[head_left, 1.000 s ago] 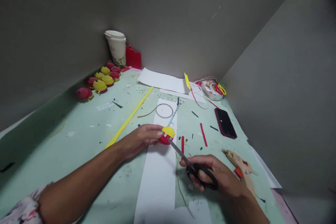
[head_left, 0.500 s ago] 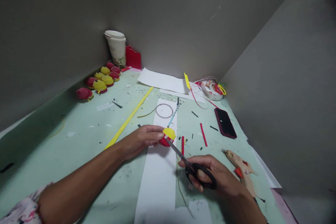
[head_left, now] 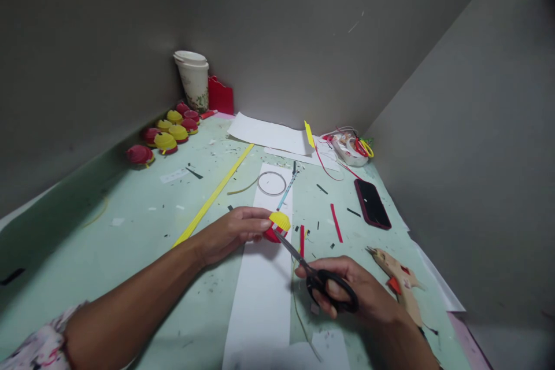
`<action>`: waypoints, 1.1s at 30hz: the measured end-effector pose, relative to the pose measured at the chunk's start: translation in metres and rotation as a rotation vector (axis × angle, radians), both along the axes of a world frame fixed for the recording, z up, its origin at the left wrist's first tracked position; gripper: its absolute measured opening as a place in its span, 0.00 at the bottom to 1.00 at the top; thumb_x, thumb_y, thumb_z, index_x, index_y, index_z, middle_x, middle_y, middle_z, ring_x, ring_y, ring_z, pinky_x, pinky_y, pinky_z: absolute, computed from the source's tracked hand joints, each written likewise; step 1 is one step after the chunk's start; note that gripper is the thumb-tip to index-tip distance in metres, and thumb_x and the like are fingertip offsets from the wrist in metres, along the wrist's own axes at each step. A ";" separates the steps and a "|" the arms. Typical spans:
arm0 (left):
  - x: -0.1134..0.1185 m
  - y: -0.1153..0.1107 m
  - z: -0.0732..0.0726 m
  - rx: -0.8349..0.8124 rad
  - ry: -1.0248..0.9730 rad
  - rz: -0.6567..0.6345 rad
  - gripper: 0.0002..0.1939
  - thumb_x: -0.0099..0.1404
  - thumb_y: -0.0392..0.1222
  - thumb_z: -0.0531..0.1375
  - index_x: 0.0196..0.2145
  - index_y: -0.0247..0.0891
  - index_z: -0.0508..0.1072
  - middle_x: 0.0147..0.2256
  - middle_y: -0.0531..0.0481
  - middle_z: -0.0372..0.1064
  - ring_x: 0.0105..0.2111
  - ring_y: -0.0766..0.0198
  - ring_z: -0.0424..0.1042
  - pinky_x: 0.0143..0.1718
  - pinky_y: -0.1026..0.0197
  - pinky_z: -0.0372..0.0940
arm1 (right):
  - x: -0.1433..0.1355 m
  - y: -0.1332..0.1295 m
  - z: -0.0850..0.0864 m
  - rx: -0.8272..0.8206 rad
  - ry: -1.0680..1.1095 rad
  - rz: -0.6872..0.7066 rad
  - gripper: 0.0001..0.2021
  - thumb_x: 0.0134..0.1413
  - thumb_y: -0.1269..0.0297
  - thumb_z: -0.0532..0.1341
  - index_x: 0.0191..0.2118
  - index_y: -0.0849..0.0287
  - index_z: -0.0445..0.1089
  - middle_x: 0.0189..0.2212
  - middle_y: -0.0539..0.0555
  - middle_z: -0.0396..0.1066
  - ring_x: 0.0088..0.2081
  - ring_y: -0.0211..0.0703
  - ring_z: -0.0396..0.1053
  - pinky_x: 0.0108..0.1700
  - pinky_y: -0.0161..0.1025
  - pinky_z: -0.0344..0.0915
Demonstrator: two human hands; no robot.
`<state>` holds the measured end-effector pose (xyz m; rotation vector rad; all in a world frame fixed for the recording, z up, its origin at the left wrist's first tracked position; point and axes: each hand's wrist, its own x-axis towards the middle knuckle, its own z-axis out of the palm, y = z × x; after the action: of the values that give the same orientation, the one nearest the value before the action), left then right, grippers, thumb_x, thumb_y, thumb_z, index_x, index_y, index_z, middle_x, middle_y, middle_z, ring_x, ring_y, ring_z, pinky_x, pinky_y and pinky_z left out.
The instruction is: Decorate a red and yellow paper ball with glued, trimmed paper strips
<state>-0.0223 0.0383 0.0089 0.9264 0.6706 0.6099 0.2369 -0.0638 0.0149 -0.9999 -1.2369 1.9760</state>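
Observation:
My left hand (head_left: 236, 231) pinches a small round red and yellow piece (head_left: 280, 222) above a long white paper strip (head_left: 260, 306). Black-handled scissors (head_left: 332, 289) are in my right hand (head_left: 351, 280), with fingers through the loops. Their blade tips meet the red side of the piece, and the blades look nearly closed. Beyond the piece, a blue patterned pencil-like stick (head_left: 286, 192) and a grey ring (head_left: 272, 183) lie on the white strip.
Several red and yellow domed pieces (head_left: 165, 142) and a white cup (head_left: 193, 81) stand back left. A yellow strip (head_left: 212, 198) lies left of centre. To the right are a phone (head_left: 372, 203), a glue gun (head_left: 401, 280) and a tub of supplies (head_left: 349, 147).

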 end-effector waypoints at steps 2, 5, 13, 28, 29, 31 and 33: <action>0.000 0.000 0.000 0.003 -0.002 -0.007 0.18 0.55 0.46 0.70 0.42 0.36 0.81 0.44 0.40 0.78 0.44 0.52 0.72 0.52 0.51 0.60 | 0.000 0.000 0.000 0.003 0.011 0.005 0.29 0.52 0.47 0.68 0.53 0.65 0.75 0.22 0.49 0.65 0.22 0.32 0.55 0.27 0.33 0.53; -0.001 0.001 -0.002 0.006 -0.006 -0.019 0.18 0.55 0.46 0.70 0.43 0.36 0.81 0.45 0.40 0.78 0.45 0.53 0.72 0.53 0.51 0.59 | 0.001 0.001 -0.002 0.008 0.026 0.016 0.29 0.52 0.47 0.68 0.52 0.66 0.75 0.22 0.49 0.65 0.21 0.32 0.54 0.25 0.32 0.53; -0.002 0.001 -0.002 0.007 0.001 -0.022 0.19 0.55 0.46 0.70 0.43 0.36 0.81 0.44 0.41 0.78 0.45 0.53 0.71 0.52 0.51 0.59 | 0.001 0.002 -0.006 0.005 0.063 0.024 0.28 0.54 0.47 0.67 0.52 0.66 0.75 0.22 0.49 0.65 0.20 0.31 0.54 0.24 0.31 0.51; -0.001 0.002 -0.003 0.012 -0.010 -0.027 0.19 0.55 0.46 0.70 0.44 0.36 0.81 0.45 0.40 0.78 0.45 0.53 0.71 0.52 0.51 0.60 | 0.001 0.001 -0.004 -0.011 0.067 0.005 0.28 0.53 0.47 0.68 0.51 0.65 0.76 0.21 0.49 0.65 0.20 0.29 0.55 0.21 0.29 0.46; -0.001 0.002 -0.003 0.012 -0.007 -0.026 0.19 0.55 0.46 0.70 0.44 0.36 0.81 0.45 0.40 0.78 0.45 0.53 0.71 0.51 0.51 0.60 | 0.000 0.001 -0.003 -0.007 0.072 0.005 0.27 0.53 0.47 0.68 0.51 0.65 0.76 0.21 0.49 0.65 0.20 0.29 0.55 0.21 0.28 0.47; -0.002 0.001 -0.003 0.009 0.000 -0.021 0.19 0.55 0.46 0.70 0.44 0.36 0.81 0.44 0.40 0.78 0.45 0.53 0.71 0.51 0.51 0.60 | 0.000 0.000 -0.002 -0.006 0.088 0.013 0.27 0.53 0.48 0.68 0.51 0.65 0.76 0.21 0.49 0.65 0.20 0.29 0.54 0.21 0.28 0.48; -0.002 0.001 -0.003 0.001 0.006 -0.014 0.20 0.54 0.46 0.71 0.43 0.36 0.81 0.44 0.41 0.78 0.44 0.53 0.72 0.51 0.51 0.60 | -0.001 0.001 -0.002 -0.014 0.093 0.016 0.27 0.53 0.48 0.68 0.51 0.65 0.76 0.21 0.49 0.66 0.19 0.29 0.54 0.21 0.28 0.48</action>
<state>-0.0239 0.0391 0.0059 0.9333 0.6687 0.5956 0.2360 -0.0633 0.0128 -0.8972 -1.1857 2.0216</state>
